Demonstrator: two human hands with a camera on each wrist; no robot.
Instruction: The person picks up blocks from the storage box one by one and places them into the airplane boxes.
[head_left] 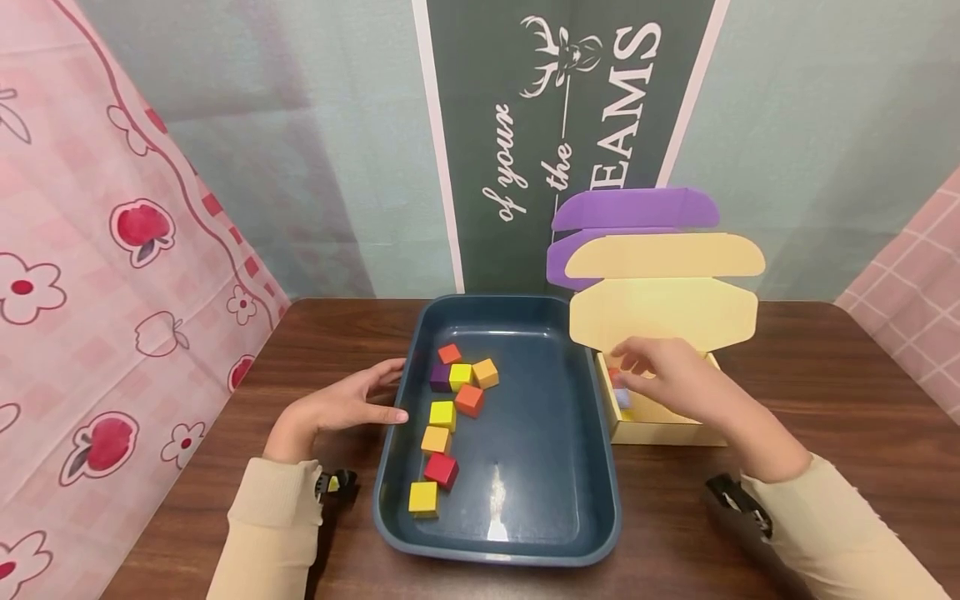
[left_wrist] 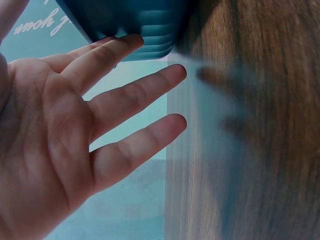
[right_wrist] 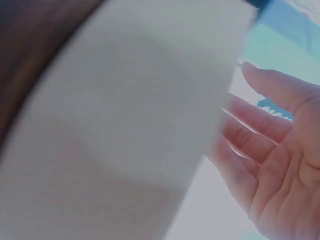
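A dark blue tray (head_left: 495, 554) holds several small coloured cubes along its left side, among them a red cube (head_left: 441, 471), a purple cube (head_left: 441, 377) and a yellow cube (head_left: 423, 497). My left hand (head_left: 341, 406) is at the tray's left rim, thumb on the edge. In the left wrist view its fingers (left_wrist: 135, 95) are spread and straight. Over the opening of a pale yellow box (head_left: 667, 432), my right hand (head_left: 667, 375) hangs with loosely bent fingers and nothing visible in them. Inside that box lie an orange-red block (head_left: 614, 376) and a light blue block (head_left: 622, 398).
The yellow box's lid (head_left: 663, 312) stands raised behind my right hand. Behind it shows a purple box lid (head_left: 637, 208). Everything rests on a brown wooden table (head_left: 330, 333), with a hanging cloth backdrop (head_left: 360, 150) at its far edge.
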